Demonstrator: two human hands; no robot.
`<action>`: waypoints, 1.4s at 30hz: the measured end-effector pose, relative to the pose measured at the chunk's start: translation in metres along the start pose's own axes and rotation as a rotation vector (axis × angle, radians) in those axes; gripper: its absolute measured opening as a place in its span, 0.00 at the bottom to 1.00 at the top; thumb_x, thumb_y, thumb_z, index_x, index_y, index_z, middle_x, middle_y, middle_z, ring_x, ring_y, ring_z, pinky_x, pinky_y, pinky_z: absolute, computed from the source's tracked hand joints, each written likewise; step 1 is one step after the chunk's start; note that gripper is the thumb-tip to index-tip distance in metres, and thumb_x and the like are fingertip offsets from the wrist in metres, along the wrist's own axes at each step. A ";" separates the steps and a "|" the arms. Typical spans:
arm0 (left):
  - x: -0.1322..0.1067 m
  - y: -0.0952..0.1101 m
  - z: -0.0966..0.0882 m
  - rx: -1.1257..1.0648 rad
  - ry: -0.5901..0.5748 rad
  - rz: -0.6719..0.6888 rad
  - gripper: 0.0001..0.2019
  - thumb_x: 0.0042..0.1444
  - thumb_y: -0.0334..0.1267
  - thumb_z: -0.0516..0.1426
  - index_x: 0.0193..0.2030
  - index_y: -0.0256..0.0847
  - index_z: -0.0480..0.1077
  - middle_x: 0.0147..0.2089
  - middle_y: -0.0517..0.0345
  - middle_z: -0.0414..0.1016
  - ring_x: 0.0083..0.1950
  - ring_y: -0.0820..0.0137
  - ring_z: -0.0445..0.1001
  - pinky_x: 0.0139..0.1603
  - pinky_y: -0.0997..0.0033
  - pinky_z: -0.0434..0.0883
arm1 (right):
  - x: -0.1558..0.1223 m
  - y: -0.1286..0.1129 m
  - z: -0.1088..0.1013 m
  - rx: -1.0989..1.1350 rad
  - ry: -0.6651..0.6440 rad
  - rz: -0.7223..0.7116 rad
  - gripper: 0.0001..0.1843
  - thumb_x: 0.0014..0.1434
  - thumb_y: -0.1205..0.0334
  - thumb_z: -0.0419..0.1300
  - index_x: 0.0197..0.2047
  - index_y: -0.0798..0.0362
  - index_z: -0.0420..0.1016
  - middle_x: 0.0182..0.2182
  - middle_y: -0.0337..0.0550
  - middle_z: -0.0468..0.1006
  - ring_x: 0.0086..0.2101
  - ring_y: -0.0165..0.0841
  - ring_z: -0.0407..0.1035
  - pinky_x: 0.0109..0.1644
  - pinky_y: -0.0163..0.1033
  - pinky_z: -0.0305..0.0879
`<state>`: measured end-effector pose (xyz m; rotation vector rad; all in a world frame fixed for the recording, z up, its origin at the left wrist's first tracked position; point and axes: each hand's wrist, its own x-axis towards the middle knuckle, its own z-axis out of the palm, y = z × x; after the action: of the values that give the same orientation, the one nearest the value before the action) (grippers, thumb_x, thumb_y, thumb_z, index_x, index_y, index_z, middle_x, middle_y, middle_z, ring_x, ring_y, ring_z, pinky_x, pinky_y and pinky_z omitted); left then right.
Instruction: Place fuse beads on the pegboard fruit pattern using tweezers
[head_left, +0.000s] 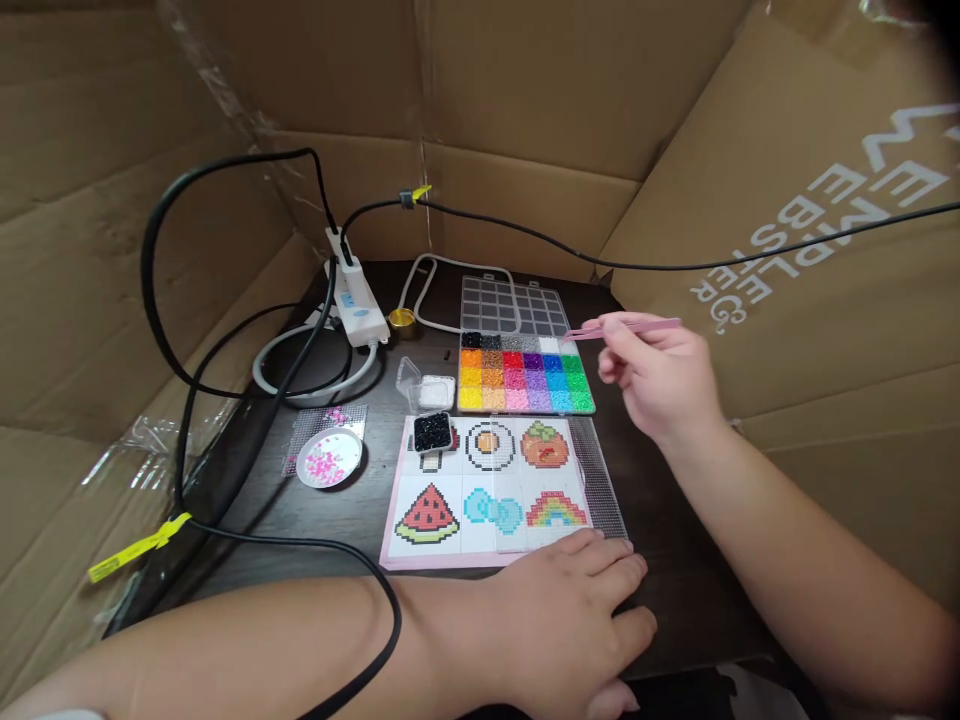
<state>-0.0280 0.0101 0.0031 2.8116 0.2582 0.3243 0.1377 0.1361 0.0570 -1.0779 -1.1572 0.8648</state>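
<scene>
My right hand (664, 375) pinches pink tweezers (662, 324), whose tips reach over the pale bead compartments at the top right of the bead box (526, 411). Beads sorted by colour fill this box. My left hand (566, 610) lies flat, palm down and fingers spread, at the lower right edge of a pattern sheet (450, 543). On that sheet are pixel pictures: a watermelon slice, an egg, bows, a rainbow and others. A clear pegboard (606, 490) covers its right side. A small tray of black beads (433, 432) rests on the top left picture.
At left, a white dish (354, 462) of pink and white beads overlaps another pegboard (360, 418). A small box of white beads (436, 392), a yellow round container (402, 319) and a power strip (364, 310) stand farther back. Black cable (315, 543) crosses my left forearm. Cardboard walls (525, 190) surround the table.
</scene>
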 end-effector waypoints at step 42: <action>0.004 -0.003 0.013 0.079 0.082 0.011 0.15 0.66 0.39 0.48 0.50 0.42 0.74 0.59 0.46 0.68 0.60 0.59 0.67 0.59 0.62 0.63 | -0.007 0.059 0.072 -0.219 -0.199 0.023 0.05 0.49 0.60 0.69 0.30 0.52 0.83 0.30 0.43 0.83 0.29 0.33 0.76 0.32 0.37 0.74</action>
<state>-0.0211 0.0103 -0.0087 2.8822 0.2799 0.4421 0.0659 0.1607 0.0019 -1.2044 -1.4333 0.8936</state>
